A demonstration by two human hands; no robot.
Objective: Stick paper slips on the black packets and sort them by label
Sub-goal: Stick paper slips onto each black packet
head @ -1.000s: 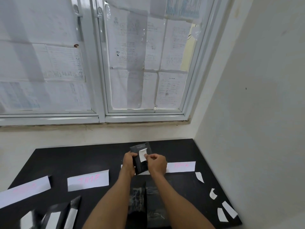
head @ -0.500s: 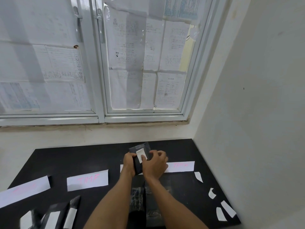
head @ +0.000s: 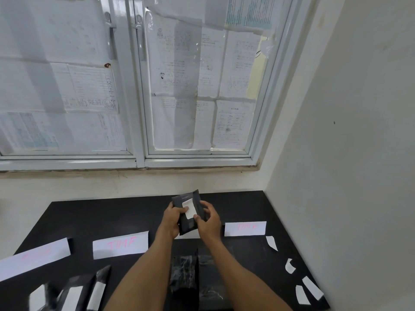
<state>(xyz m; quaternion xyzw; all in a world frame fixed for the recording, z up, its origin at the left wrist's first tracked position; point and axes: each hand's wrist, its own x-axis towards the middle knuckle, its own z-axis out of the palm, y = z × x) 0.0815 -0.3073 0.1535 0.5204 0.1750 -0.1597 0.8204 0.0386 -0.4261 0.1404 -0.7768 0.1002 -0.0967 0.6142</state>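
Near edge of black table [head: 101, 216]: packet pile [head: 186, 281] btwn forearms, slipped packets [head: 74, 292] at L, loose slips [head: 307, 290] at R; label strips [head: 120, 244] in a row beyond. Above the strips, L hand [head: 173, 221] grips held packet [head: 186, 197] by its L edge. R hand [head: 210, 221] curls round its R edge, thumb at its white slip [head: 189, 209].

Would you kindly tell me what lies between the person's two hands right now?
In the head view, a black packet bearing a white paper slip sits between the left hand and right hand.
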